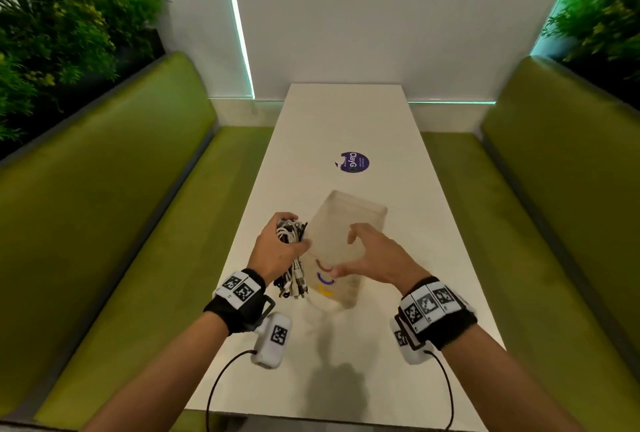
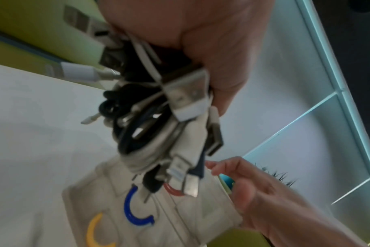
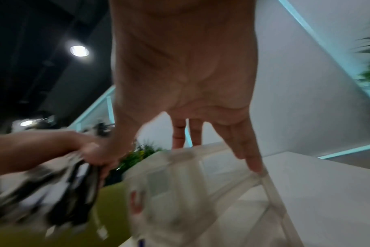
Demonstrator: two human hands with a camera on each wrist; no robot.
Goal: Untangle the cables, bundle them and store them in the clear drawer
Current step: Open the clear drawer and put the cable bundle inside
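The left hand [image 1: 277, 251] has its fingers curled tight round a bunch of black and white cables [image 1: 292, 258], whose plugs hang below the fist, just left of the clear drawer unit [image 1: 349, 224] on the white table [image 1: 346, 120]. The right hand [image 1: 374, 258] is spread wide over the top of the drawer unit, fingertips [image 3: 254, 165] touching its upper edge, thumb near the front by the red, blue and yellow handles [image 2: 135, 208]; it clasps nothing
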